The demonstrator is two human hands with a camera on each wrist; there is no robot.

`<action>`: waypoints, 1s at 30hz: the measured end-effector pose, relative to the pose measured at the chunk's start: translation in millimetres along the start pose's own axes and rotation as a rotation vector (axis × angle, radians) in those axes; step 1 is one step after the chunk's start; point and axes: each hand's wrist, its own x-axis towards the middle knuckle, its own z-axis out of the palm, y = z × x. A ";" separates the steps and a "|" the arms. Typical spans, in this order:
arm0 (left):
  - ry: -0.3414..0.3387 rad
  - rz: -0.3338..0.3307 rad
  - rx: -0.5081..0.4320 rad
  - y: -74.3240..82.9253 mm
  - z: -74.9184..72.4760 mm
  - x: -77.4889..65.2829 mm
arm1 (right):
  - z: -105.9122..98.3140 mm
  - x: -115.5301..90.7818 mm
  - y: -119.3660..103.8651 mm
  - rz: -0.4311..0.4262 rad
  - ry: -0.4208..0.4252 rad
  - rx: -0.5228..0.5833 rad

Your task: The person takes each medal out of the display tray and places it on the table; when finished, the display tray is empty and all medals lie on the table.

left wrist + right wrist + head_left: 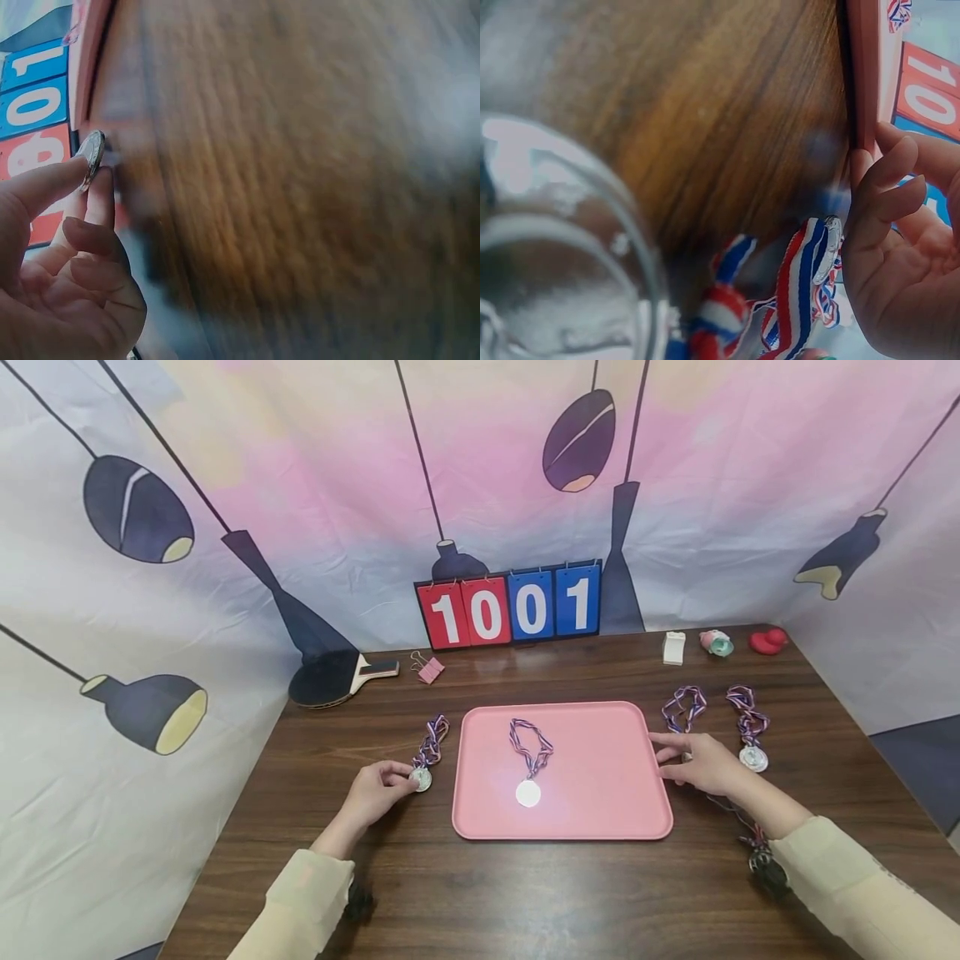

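Note:
My left hand pinches the edge of a silver medal between thumb and fingertips, left of the pink tray. Its striped ribbon lies bunched behind it. In the left wrist view the medal stands edge-on between the fingertips. On the tray lies another medal with its ribbon looped. My right hand grips the tray's right rim with its fingertips. Beside that hand are a ribbon, its medal hidden from the head view, and a silver medal.
Near the right sleeve lies a dark, partly hidden medal-like thing. Along the back stand a table tennis bat, a pink binder clip, a scoreboard, a white item, a small figure and a red duck.

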 end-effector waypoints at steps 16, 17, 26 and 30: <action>0.125 0.111 0.206 14.9 -9.9 -5.0 | 0.3 0.0 0.0 0.007 -0.016 0.065; 0.134 0.133 0.190 19.3 -8.7 -5.2 | 0.2 0.0 -0.2 0.009 -0.016 0.067; -0.066 0.294 0.055 62.7 39.1 -16.1 | 0.1 -0.3 -0.7 0.019 -0.019 0.063; -0.144 0.325 0.058 74.1 63.4 -18.4 | -0.2 -1.2 -0.5 0.026 -0.018 0.067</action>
